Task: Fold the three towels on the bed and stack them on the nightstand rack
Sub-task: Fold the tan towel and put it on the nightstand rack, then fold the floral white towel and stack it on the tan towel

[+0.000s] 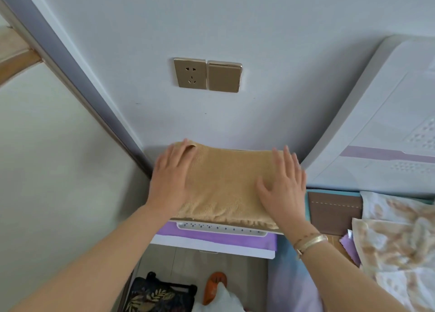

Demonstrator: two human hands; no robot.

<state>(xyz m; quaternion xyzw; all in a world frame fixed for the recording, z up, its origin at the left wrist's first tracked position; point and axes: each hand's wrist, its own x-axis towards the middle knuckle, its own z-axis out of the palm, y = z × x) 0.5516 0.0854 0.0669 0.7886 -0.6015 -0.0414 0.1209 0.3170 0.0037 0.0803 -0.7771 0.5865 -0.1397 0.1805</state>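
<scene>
Towel (pixel 223 182), folded, lies on the rack (pixel 221 229) by the wall. My left hand (pixel 170 177) and right hand (pixel 282 184) press it flat, fingers straight, holding nothing. Stacking seems underway; next I should fetch another towel from the bed (pixel 397 236).

The folded towel (pixel 226 184) is plain tan. The rack (pixel 221 229) is white with small dark dots, over a purple nightstand (pixel 211 242). The bedding (pixel 397 236) carries a beige floral print.
</scene>
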